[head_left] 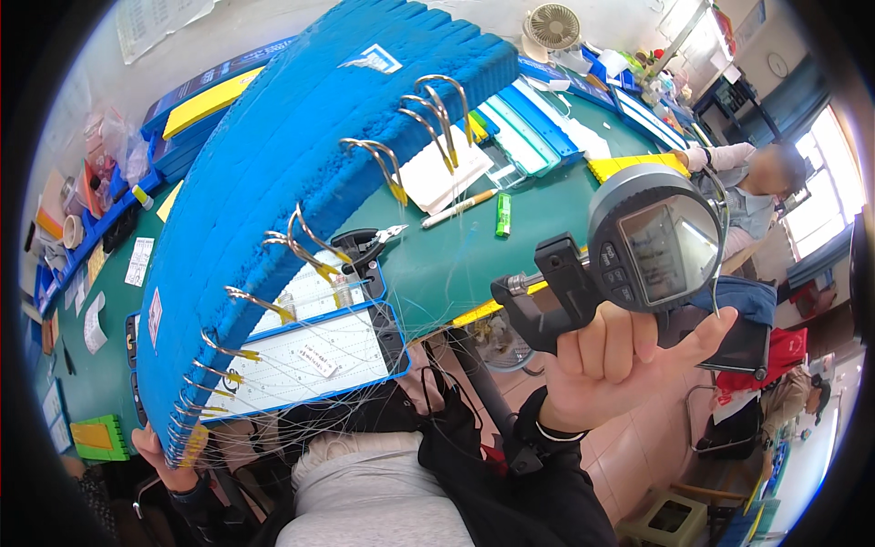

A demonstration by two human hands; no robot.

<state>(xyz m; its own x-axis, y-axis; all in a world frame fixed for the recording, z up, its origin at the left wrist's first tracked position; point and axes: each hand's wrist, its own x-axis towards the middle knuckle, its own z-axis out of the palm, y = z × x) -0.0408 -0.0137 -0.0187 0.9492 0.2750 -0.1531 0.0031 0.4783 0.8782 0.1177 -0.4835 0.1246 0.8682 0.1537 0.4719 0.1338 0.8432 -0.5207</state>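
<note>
My left hand point(165, 463) grips the lower left end of a long blue foam block point(273, 137), which is raised and tilted over the table. Along the block's edge hang several large metal fishing hooks point(428, 105) with yellow bindings, and thin clear lines trail down from them. In my right hand point(606, 369) is a digital thickness gauge point(652, 242) with a round grey dial; its fingers curl round the frame and the thumb reaches out to a thin lever. Nothing visible sits between the gauge's jaws. Part of my left hand is hidden behind the block.
Below the block, a white measuring board point(355, 351) with blue edges lies on the green table point(437, 264). A pen point(459, 208), a green battery-like stick point(503, 215) and white cards point(447, 178) lie beyond. Blue bins point(109, 214) line the left. Another person point(761, 187) sits at the right.
</note>
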